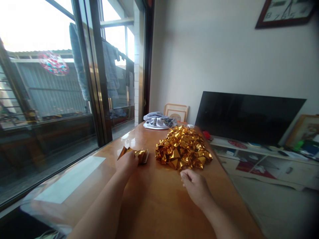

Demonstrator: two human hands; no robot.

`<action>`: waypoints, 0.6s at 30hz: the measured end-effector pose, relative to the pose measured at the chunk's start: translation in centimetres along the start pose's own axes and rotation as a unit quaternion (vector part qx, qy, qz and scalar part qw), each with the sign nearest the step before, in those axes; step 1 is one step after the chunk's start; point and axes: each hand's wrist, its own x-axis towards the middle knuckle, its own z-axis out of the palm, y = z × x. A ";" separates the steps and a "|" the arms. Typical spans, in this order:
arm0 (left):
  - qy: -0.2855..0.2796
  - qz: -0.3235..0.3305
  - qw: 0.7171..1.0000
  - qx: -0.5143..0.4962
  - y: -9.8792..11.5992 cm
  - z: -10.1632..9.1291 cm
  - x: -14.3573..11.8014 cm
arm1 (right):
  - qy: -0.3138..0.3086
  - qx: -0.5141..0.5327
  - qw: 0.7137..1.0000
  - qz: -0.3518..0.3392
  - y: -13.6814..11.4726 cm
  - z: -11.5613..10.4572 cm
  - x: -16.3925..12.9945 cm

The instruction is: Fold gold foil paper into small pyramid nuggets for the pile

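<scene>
Forearms, two, bare, reaching from the near edge over a glossy wooden table [159,205]
Right hand [195,186]: knuckles up, fingers curled loosely inward, tips just short of the near edge of the foil pile; whether it pinches anything cannot be told
Left hand [127,162]: fingers closed over one end of a folded gold piece [139,154], which lies on the table just left of the pile
Foil pile [183,147]: heap of crumpled, folded gold foil pieces, mid-table, between and beyond the two hands
Grey cloth [158,121]: bundled at the far end of the table, behind the pile
Framed picture [176,113]: leaning against the wall past the cloth
Dark screen [246,116]: on a low white cabinet [274,166] to the right of the table, small clutter along its top
Window [50,83]: large, dark-framed, to the left; clothes hang outside
Wall clock [284,11]: upper right, partly cut off by the frame
</scene>
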 end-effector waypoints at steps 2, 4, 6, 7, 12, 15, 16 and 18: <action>0.030 0.006 0.999 0.007 0.3 -0.5 -0.2 | 0.002 -0.002 1.000 -0.003 0.0 -0.1 0.0; 0.088 0.018 0.996 0.011 0.7 -1.1 -0.5 | 0.005 -0.002 1.000 -0.006 -0.2 -0.2 0.0; 0.149 0.037 0.988 0.004 1.3 -1.5 -0.9 | 0.008 -0.004 1.000 -0.011 -0.4 -0.4 -0.1; 0.171 0.048 0.984 -0.008 1.6 -1.8 -1.2 | 0.012 -0.006 1.000 -0.013 -0.5 -0.5 -0.1; 0.180 0.139 0.958 -0.173 3.4 -2.5 -2.9 | 0.047 -0.003 0.999 -0.011 -0.8 -1.0 0.0; 0.063 0.182 0.897 -0.397 4.7 -2.4 -4.1 | 0.074 0.064 0.995 0.020 -0.8 -1.1 0.4; 0.007 0.179 0.860 -0.478 5.1 -2.2 -4.4 | 0.077 0.098 0.991 0.038 -0.8 -1.1 0.5; -0.090 0.156 0.782 -0.597 5.8 -1.7 -4.9 | 0.068 0.177 0.979 0.077 -1.0 -0.9 0.6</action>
